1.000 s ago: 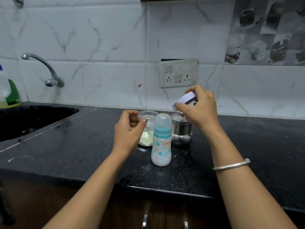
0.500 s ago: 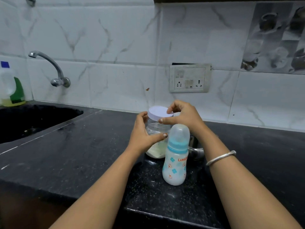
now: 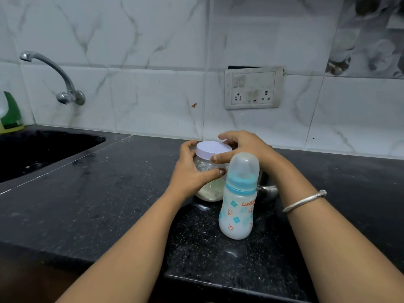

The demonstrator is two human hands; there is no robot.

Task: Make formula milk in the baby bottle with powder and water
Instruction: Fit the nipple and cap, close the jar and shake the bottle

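Clear plastic powder jar [image 3: 207, 189] – pale powder at the bottom – sits on the speckled black table [image 3: 109, 204], left hand [image 3: 190, 173] wrapped round it, right hand [image 3: 244, 147] fingers clamped on its white lid [image 3: 212, 148], capped baby bottle [image 3: 239, 197] just right, nearer.

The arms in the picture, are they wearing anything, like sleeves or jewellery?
No sleeves show: both forearms are bare right up to the bottom edge of the picture. The right arm wears one thin silver bangle just behind the wrist, with a small knob at its end. The left hand and right hand have no gloves, and no rings can be seen. The thumbnails look dark, perhaps with worn polish.
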